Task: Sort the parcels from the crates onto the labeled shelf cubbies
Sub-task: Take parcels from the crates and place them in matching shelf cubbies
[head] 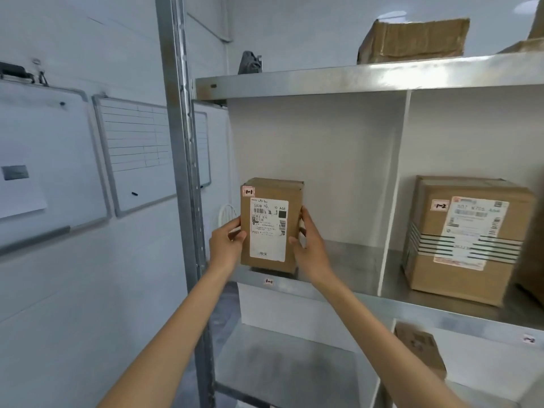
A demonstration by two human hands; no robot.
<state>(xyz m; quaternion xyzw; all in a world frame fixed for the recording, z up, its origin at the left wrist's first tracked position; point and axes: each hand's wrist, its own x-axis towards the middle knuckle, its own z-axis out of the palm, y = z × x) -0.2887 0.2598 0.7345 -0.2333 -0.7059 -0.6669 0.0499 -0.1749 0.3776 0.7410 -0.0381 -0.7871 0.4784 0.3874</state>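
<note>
- Nearest me, my left hand and right hand hold the small parcel between them. The thumbs lie on its labelled front and the fingers curl round its sides.
- The small parcel stands upright at the front lip of the left cubby, directly above the shelf tag reading 1-1. Its own red sticker reads the same. I cannot tell whether its base bears on the shelf yet.
- I judge this to be the placing step, with the cubby already matched. The next move calls for sliding the parcel deeper, off the edge, then letting go with both hands without tipping it.
- The steel shelf board looks smooth, so the parcel should slide easily. A white divider separates this cubby from the right one, where a larger parcel marked 1-2 sits well apart.
- A worn cardboard box rests on the top shelf, and a blurred parcel lies in a lower cubby. Two whiteboards hang on the white wall, left of the steel upright.
</note>
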